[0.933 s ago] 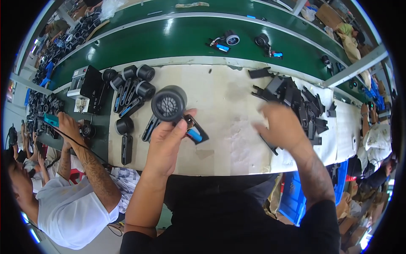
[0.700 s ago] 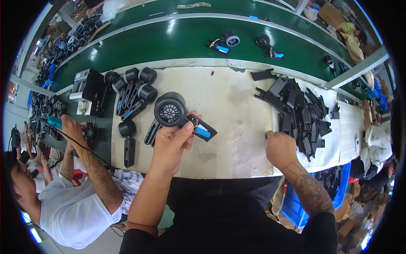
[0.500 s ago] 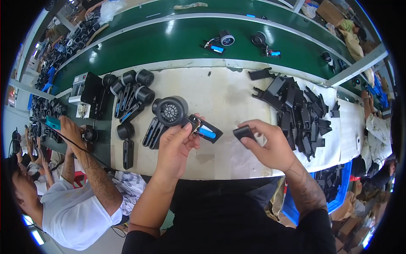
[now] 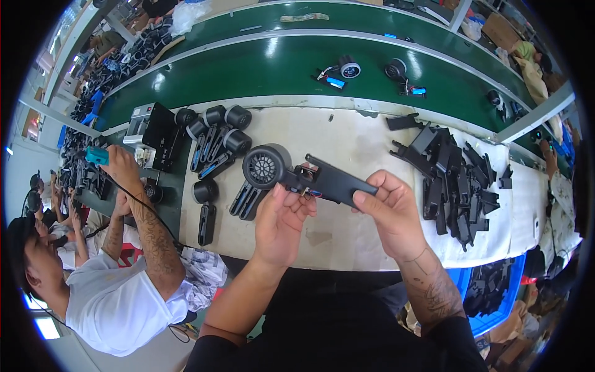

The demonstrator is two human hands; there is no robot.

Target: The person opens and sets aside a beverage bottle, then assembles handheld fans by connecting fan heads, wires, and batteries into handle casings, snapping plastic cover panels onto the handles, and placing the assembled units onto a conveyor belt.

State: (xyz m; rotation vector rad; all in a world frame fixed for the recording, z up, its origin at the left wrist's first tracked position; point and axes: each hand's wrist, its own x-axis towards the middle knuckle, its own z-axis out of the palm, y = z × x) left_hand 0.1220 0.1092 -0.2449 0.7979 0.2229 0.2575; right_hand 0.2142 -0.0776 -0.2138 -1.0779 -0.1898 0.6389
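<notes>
- Above the desk [image 4: 372,136], the left hand [image 4: 282,223] is closing on a black hair-dryer body with a round grille [image 4: 268,166]; the right hand [image 4: 390,214] is pinching a flat black plastic handle cover [image 4: 338,183] against it.
- Seating well is likely requiring aligned edges and even pressure.
- White covering is carrying a heap of black plastic covers [image 4: 455,180]; a green conveyor belt [image 4: 260,65] is running behind.

Factory work line. Long green moving belt [image 4: 248,68] carries small parts. White work table [image 4: 359,142] holds big pile of same black plastic pieces [image 4: 452,173]. Other worker [image 4: 111,291] sits close at next spot.
</notes>
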